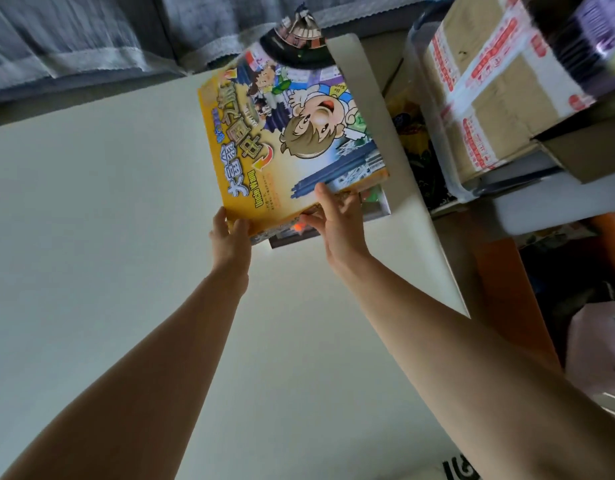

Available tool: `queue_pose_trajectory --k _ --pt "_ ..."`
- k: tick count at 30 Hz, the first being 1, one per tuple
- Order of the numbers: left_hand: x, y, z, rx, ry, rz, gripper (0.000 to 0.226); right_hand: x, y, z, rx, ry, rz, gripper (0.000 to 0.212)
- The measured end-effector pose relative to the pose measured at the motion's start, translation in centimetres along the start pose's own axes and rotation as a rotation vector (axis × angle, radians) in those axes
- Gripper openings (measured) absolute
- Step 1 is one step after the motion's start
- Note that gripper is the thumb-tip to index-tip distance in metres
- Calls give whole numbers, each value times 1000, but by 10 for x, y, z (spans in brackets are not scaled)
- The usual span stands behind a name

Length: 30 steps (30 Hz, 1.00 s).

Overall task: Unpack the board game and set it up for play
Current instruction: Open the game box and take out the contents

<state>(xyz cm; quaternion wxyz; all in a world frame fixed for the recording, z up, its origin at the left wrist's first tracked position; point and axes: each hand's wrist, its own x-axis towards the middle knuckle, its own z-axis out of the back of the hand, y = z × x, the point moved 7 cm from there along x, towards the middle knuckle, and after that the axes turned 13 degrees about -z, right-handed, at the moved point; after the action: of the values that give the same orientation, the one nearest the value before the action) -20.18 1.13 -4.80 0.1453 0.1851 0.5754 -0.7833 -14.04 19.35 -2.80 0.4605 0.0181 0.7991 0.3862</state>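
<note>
Crowding the table beside the raised game lid: taped carton.

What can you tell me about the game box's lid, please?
The lid looks like glossy cardboard, orange-yellow, printed with cartoon figures, towers, Chinese lettering and "Uncle Wang". It is held tilted, raised above the base, over the white table. The left hand grips its near corner; the right hand pinches the near edge, thumb on top. Its far end is blurred.
</note>
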Motion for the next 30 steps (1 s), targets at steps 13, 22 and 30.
queue_pose_trajectory --k 13,22,30 --pt "-91 50 119 -571 -129 129 55 -100 -111 -135 -1059 388 388 18" --pt "-125 125 154 -1144 -541 346 72 -92 -197 -118 -1131 448 3 18" --pt "-119 172 147 -607 -506 606 15 -61 -178 -79 -744 162 -206 13"
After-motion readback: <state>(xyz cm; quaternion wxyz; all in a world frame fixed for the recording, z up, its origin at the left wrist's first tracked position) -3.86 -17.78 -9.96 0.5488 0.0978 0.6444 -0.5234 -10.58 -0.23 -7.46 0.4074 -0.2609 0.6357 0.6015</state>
